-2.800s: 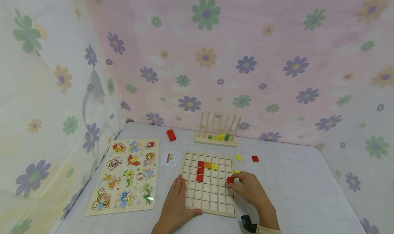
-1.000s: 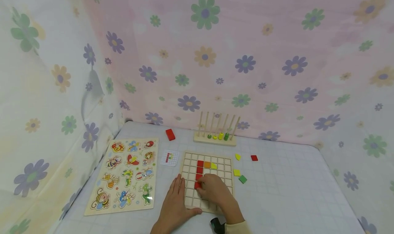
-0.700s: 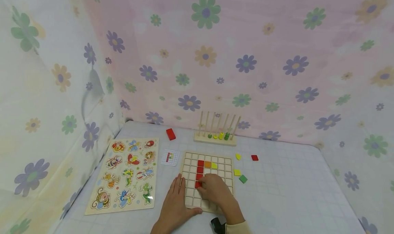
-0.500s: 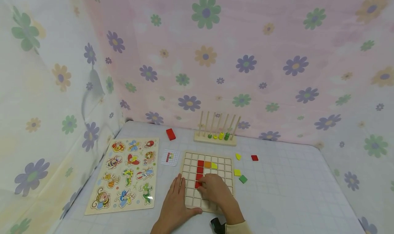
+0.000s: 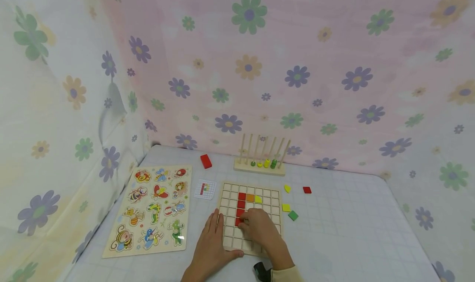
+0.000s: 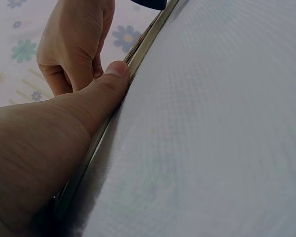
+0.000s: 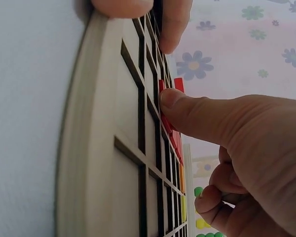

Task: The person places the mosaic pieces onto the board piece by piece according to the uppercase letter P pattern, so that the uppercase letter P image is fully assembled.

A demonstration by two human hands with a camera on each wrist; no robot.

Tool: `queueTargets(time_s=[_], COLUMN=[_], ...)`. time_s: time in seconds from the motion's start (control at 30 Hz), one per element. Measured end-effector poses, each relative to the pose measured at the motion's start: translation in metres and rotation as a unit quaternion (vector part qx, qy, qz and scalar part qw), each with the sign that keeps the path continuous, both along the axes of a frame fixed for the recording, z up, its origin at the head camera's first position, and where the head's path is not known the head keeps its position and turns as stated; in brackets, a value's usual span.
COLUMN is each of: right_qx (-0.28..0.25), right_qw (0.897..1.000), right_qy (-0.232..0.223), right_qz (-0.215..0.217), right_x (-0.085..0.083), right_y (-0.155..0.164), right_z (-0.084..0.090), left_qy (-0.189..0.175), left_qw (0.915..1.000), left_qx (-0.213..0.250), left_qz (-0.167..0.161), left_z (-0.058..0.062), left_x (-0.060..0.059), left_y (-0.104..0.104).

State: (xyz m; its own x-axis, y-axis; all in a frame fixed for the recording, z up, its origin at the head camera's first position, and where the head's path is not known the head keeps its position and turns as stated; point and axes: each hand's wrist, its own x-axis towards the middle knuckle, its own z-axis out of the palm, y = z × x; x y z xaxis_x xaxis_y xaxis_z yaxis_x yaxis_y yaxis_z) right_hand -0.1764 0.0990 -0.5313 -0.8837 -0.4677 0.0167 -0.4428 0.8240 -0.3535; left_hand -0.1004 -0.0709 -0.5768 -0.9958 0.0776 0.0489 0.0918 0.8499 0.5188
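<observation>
A wooden grid board [image 5: 229, 200] lies on the table with several red square tiles in one column, an orange tile [image 5: 250, 198] and a yellow tile [image 5: 258, 199] beside the top one. My right hand [image 5: 261, 228] pinches the lowest red square tile [image 5: 238, 222] at its cell; in the right wrist view the thumb [image 7: 175, 101] presses on that red tile [image 7: 162, 85]. My left hand [image 5: 212, 247] rests against the board's left side, fingers straight. Its thumb [image 6: 106, 91] lies along the near edge in the left wrist view.
Right of the board lie yellow pieces [image 5: 285, 207], a green tile [image 5: 293, 215] and a red tile [image 5: 307, 190]. A pattern card [image 5: 205, 189] and an insect puzzle [image 5: 146, 232] are left. Behind stand a peg rack [image 5: 259, 168] and a red block [image 5: 205, 161].
My right hand has carried the red tile from the board's right edge leftward to the red column, uncovering the green tile. Over the last half second it barely moves; my left hand stays put.
</observation>
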Motion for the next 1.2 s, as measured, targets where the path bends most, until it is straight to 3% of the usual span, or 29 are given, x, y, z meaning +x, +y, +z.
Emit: queueTargets(time_s=[0.47, 0.77, 1.1, 1.2], right_qx=[-0.009, -0.01, -0.095, -0.11], right_qw=[1.0, 1.0, 0.995, 0.992], right_qy=[-0.01, 0.01, -0.022, -0.026], right_qz=[-0.011, -0.003, -0.037, -0.064], right_x=[0.001, 0.001, -0.005, -0.01], right_y=[0.0, 0.001, 0.027, 0.041], right_z=[-0.002, -0.002, 0.012, 0.017], left_qy=[-0.019, -0.013, -0.018, -0.022], left_qw=[0.9997, 0.9999, 0.9998, 0.9996], left_qx=[0.013, 0.007, 0.008, 0.013], left_qz=[0.004, 0.004, 0.007, 0.009], left_z=[0.001, -0.001, 0.001, 0.002], left_x=[0.0, -0.002, -0.001, -0.001], left_y=[0.001, 0.001, 0.003, 0.003])
